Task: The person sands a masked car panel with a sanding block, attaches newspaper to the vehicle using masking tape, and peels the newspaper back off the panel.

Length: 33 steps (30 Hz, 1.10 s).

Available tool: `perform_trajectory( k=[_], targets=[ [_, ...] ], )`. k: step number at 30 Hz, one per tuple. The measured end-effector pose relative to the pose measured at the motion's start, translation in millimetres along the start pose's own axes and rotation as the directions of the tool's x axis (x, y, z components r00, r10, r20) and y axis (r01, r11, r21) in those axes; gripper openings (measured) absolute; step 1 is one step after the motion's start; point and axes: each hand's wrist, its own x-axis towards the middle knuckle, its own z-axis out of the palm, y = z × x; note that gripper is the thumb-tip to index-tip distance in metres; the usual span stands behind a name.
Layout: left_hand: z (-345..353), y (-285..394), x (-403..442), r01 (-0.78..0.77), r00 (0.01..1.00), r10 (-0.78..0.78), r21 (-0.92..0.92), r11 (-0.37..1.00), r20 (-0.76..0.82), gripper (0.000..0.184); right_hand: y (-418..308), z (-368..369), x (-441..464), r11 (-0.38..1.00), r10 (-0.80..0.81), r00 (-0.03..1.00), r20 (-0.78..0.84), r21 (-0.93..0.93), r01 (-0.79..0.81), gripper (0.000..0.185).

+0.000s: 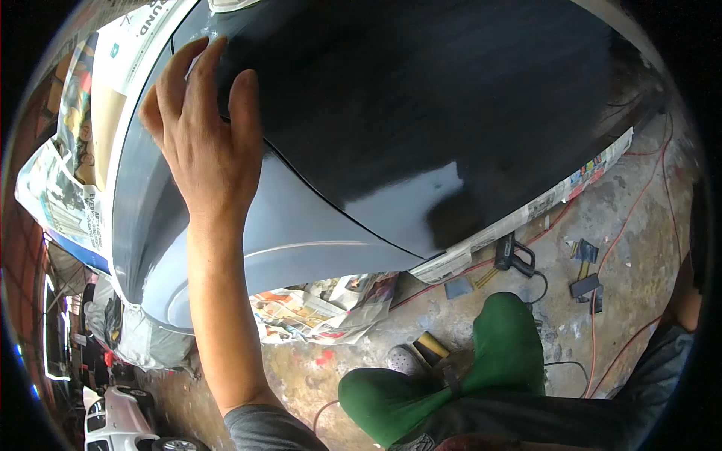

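My left hand [203, 135] reaches over the car body with its fingers bent and spread, holding nothing. Its fingertips are over the upper part of a grey fender [301, 214], near the seam with a large dark panel [421, 83]. I cannot tell whether they touch the surface. A lighter grey patch shows at the dark panel's lower corner. Of my right arm, only the sleeve [662, 368] and part of the forearm show at the right edge; the hand itself is outside the view.
Newspaper masking [331, 308] hangs below the fender, and more masking [541, 199] lines the dark panel's lower edge. On the stained floor lie a black corded gun-shaped tool [514, 254], a sanding block [431, 346] and red hose [628, 218]. A white vehicle [116, 421] stands lower left.
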Motion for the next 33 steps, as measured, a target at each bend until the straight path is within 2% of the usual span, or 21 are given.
perform_trajectory(
  k=[2, 3, 6, 8, 9, 11, 12, 15, 17, 18, 20, 21, 23, 24, 26, 30, 33],
  targets=[
    [2, -7, 2, -0.042, 0.998, 0.043, -0.014, 0.999, 0.038, 0.04, -25, 5, -1, 0.988, 0.139, 0.99, 0.014, 0.07, -0.14, 0.022],
    [4, -8, 5, -0.056, 0.998, 0.056, -0.022, 0.998, 0.03, 0.04, -31, 4, 0, 0.971, 0.236, 0.972, -0.001, 0.041, -0.236, 0.022],
    [11, -12, 12, -0.077, 0.996, 0.079, -0.055, 0.995, 0.033, 0.041, -46, 25, 7, 0.89, 0.383, 0.916, -0.123, -0.219, -0.401, 0.022],
    [13, -13, 15, -0.069, 0.995, 0.075, -0.087, 0.994, 0.072, 0.044, -42, 27, 6, 0.885, 0.298, 0.945, -0.135, -0.333, -0.327, 0.022],
    [14, -13, 15, -0.062, 0.995, 0.068, -0.092, 0.994, 0.07, 0.044, -31, 20, 4, 0.919, 0.192, 0.977, -0.091, -0.332, -0.211, 0.022],
    [15, -13, 16, -0.048, 0.996, 0.054, -0.098, 0.994, 0.066, 0.043, -7, 11, -1, 0.944, 0.086, 0.994, -0.061, -0.315, -0.101, 0.021],
    [14, -12, 16, -0.047, 0.996, 0.053, -0.08, 0.996, 0.07, 0.043, 7, 9, -4, 0.947, 0.092, 0.993, -0.073, -0.303, -0.11, 0.02],
    [13, -9, 18, -0.044, 0.996, 0.046, -0.032, 0.999, 0.071, 0.043, -12, 27, -2, 0.927, 0.257, 0.951, -0.174, -0.233, -0.294, 0.017],
    [13, -7, 21, -0.039, 0.997, 0.04, -0.005, 0.999, 0.064, 0.042, -12, 29, -4, 0.941, 0.252, 0.958, -0.135, -0.199, -0.275, 0.016],
    [13, -5, 21, -0.031, 0.998, 0.031, -0.011, 0.999, 0.063, 0.042, 3, 24, -9, 0.967, 0.163, 0.985, -0.057, -0.191, -0.171, 0.016],
    [14, -2, 22, -0.014, 0.998, 0.015, -0.02, 1.0, 0.059, 0.042, 14, 19, -5, 0.97, 0.138, 0.986, 0.089, -0.214, -0.116, 0.016],
    [14, -2, 21, -0.029, 0.999, 0.03, -0.019, 0.999, 0.045, 0.041, 16, 13, 0, 0.953, 0.207, 0.966, 0.155, -0.256, -0.163, 0.016],
    [16, -1, 21, -0.06, 0.998, 0.06, -0.016, 0.998, 0.017, 0.038, 16, 17, -1, 0.961, 0.176, 0.974, 0.143, -0.238, -0.139, 0.016],
    [14, -1, 21, -0.032, 0.999, 0.036, -0.08, 0.996, 0.041, 0.038, 15, 28, -8, 0.981, 0.077, 0.995, 0.062, -0.182, -0.065, 0.017],
    [7, -3, 21, 0.025, 0.996, -0.005, -0.207, 0.978, 0.094, 0.038, 15, 32, -13, 0.988, 0.009, 1.0, -0.025, -0.156, -0.012, 0.017],
    [-2, -11, 7, -0.019, 0.998, 0.021, -0.036, 0.999, 0.057, 0.038, 26, 27, -6, 0.961, 0.094, 0.995, -0.036, -0.258, -0.1, 0.018],
    [-7, -7, -4, 0.047, 0.997, -0.046, -0.013, 0.999, 0.063, 0.04, 28, 30, -4, 0.97, 0.057, 0.997, -0.045, -0.235, -0.066, 0.019]
  ],
)
